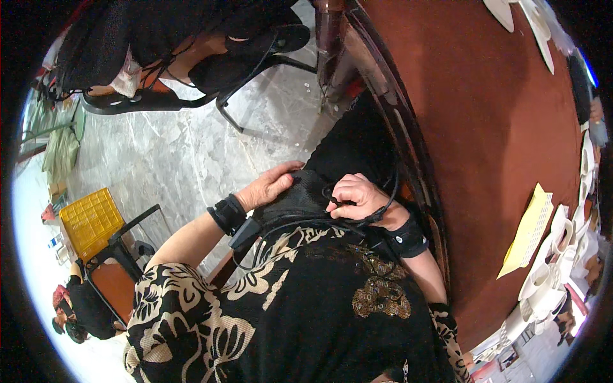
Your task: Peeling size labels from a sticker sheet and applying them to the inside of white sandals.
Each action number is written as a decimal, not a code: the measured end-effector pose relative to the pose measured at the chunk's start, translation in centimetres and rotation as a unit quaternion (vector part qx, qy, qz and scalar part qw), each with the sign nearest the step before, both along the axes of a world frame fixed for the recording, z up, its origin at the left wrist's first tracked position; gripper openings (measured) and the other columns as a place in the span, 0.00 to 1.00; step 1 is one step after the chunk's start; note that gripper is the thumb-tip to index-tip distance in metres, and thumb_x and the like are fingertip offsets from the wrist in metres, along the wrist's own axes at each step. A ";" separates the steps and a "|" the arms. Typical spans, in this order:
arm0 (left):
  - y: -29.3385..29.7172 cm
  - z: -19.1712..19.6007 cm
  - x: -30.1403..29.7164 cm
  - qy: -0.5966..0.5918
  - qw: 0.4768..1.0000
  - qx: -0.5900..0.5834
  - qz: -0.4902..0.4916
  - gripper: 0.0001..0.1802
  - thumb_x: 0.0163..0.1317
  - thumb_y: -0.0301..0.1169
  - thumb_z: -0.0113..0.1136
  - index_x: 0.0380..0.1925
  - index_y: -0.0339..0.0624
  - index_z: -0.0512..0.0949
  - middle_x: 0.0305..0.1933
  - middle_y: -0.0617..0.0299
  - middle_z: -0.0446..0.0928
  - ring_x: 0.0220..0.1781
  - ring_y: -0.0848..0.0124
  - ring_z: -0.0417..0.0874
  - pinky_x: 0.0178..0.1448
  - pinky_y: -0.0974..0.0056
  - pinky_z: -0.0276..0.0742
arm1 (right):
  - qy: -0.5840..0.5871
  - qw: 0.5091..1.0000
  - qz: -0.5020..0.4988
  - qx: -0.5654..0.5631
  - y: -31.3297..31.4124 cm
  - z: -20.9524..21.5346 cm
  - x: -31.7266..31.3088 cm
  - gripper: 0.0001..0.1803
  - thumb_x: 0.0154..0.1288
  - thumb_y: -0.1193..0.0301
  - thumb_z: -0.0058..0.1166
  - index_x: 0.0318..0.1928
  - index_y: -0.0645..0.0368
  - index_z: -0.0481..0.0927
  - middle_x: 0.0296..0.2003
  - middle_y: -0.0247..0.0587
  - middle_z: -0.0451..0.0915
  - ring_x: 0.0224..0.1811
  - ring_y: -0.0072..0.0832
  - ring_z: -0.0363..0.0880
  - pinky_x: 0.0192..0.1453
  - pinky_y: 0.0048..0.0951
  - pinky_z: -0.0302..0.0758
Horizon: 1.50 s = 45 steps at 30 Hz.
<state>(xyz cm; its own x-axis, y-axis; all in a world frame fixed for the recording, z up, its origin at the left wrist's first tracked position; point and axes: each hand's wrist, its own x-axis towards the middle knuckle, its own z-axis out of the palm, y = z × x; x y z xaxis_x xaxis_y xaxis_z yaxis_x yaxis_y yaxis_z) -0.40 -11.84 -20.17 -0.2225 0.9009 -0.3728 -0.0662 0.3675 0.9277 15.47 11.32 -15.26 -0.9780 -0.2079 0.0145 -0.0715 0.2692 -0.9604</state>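
Note:
My left hand (271, 185) lies on the black mesh-like fabric (299, 190) over my lap. Its fingers are stretched out and nothing is held in them. Close to the table edge, my right hand (359, 196) is curled closed around a thin black cable (394, 191), which loops out on both sides of the fist. Black bands (228, 214) wrap both wrists. A small black box (245, 234) with a wire hangs at my waist beside the left forearm.
To the right stands a brown table (485, 159) with a dark curved rim, a yellow sheet (527, 233) and several white cups and dishes (543, 281). A person on a black chair (255, 70) sits ahead. A yellow crate (92, 223) and another chair (118, 274) are at left.

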 end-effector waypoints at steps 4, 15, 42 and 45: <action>-2.8 -2.4 -0.9 -0.113 0.978 -0.114 0.135 0.36 0.72 0.58 0.34 0.64 0.39 0.65 0.59 0.52 0.74 0.61 0.64 0.74 0.65 0.62 0.67 | 0.011 1.000 0.003 0.012 0.3 0.3 0.1 0.09 0.49 0.72 0.66 0.23 0.56 0.76 0.26 0.29 0.77 0.35 0.30 0.75 0.45 0.33 0.65; -7.9 -4.2 2.6 -0.276 0.911 -0.253 0.173 0.39 0.71 0.59 0.35 0.71 0.43 0.54 0.67 0.54 0.67 0.66 0.67 0.70 0.68 0.64 0.66 | 0.013 1.000 -0.008 0.003 0.2 0.0 0.0 0.07 0.48 0.69 0.66 0.23 0.54 0.79 0.25 0.30 0.77 0.34 0.31 0.75 0.42 0.33 0.66; 0.5 0.1 -0.6 -0.033 0.996 -0.007 -0.088 0.41 0.52 0.53 0.71 0.62 0.46 0.71 0.56 0.53 0.70 0.63 0.59 0.70 0.67 0.60 0.64 | -0.003 1.000 -0.009 0.003 0.3 0.1 0.1 0.08 0.50 0.69 0.64 0.24 0.57 0.78 0.27 0.31 0.79 0.36 0.32 0.76 0.43 0.33 0.67; 0.7 0.6 -0.7 -0.059 0.993 -0.033 -0.100 0.43 0.51 0.56 0.69 0.62 0.42 0.69 0.61 0.54 0.68 0.67 0.59 0.66 0.71 0.58 0.58 | 0.005 1.000 -0.009 -0.009 0.3 -0.1 0.2 0.08 0.50 0.69 0.64 0.24 0.57 0.77 0.27 0.31 0.79 0.35 0.32 0.77 0.42 0.33 0.67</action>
<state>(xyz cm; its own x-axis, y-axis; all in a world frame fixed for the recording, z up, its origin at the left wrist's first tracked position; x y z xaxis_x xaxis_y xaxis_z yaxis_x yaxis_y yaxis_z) -1.07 -11.17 -19.52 0.0072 0.8954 -0.4451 -0.0931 0.4438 0.8913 15.69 11.66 -15.39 -0.9813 -0.1904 0.0283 -0.0767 0.2524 -0.9646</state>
